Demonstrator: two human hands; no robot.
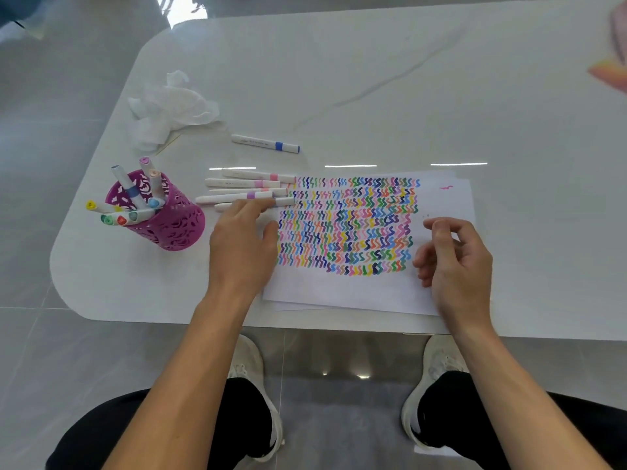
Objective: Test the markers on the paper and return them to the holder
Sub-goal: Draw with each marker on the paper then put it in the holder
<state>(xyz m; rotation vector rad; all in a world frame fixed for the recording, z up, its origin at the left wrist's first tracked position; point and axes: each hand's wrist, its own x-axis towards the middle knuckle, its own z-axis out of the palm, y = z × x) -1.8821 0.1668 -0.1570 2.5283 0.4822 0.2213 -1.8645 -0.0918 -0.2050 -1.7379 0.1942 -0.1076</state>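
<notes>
A white sheet of paper (373, 290) covered in rows of coloured squiggles lies at the table's front edge. Left of it lie several white markers (244, 184) side by side. My left hand (242, 242) rests flat with its fingertips touching the nearest of these markers. A purple cut-out holder (169, 222) at the left contains several capped markers. One blue-banded marker (266, 143) lies alone farther back. My right hand (454, 256) hovers over the paper's right edge, fingers loosely curled, holding nothing.
A crumpled white tissue (169, 110) lies at the back left of the white table (441, 96). A blurred pink and orange object (610, 72) sits at the far right edge. My knees and white shoes show below the table's front edge.
</notes>
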